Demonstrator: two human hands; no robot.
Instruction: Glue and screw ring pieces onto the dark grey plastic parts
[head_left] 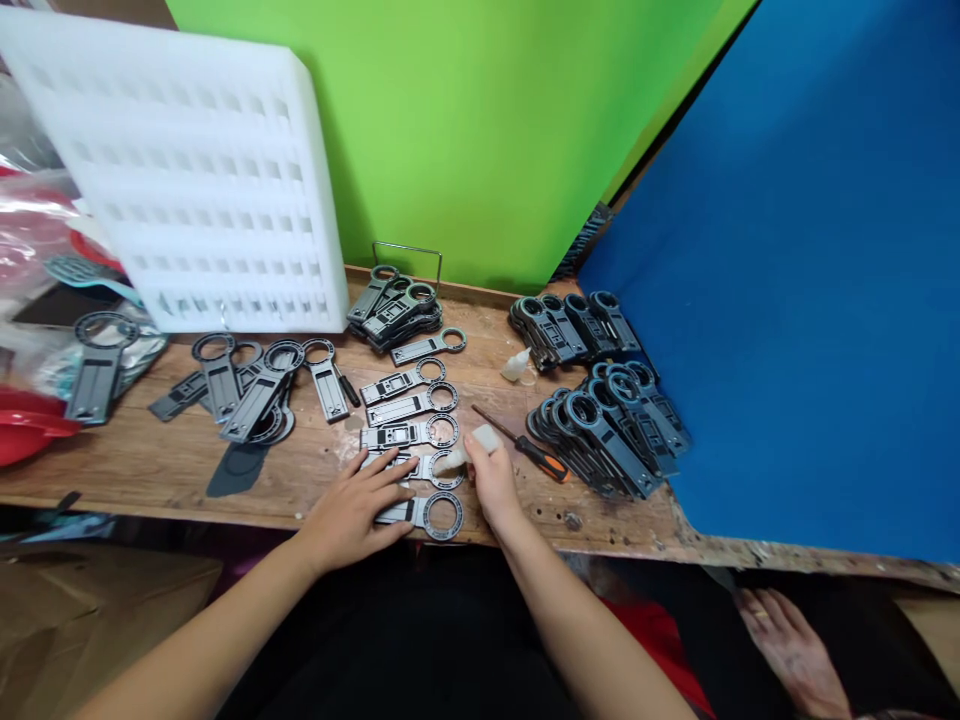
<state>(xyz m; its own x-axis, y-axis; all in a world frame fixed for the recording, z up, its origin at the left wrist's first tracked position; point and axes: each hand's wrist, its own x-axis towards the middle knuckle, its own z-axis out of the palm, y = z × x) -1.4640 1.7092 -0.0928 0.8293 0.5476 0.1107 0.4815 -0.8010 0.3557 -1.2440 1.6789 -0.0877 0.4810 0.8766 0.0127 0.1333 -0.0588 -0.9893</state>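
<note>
A column of grey plastic parts, each a flat bar ending in a ring, lies on the wooden bench. My left hand [352, 515], fingers spread, rests flat across the bars of the two nearest parts. The nearest grey ring-ended part [444, 516] shows its whole ring; the bar of the one behind it is partly under my fingers. In my right hand [496, 488] is a small white squeeze bottle [487, 438], tilted with its nozzle pointing left over that second ring. Whether the tip touches the ring I cannot tell.
A screwdriver [541, 458] and a second small bottle [515, 366] lie to the right, near stacked parts [611, 430]. More parts [262, 395] are piled left, before a white foam block [225, 180]. Blue [810, 250] and green [450, 130] panels stand behind. Another person's hand [795, 640] shows lower right.
</note>
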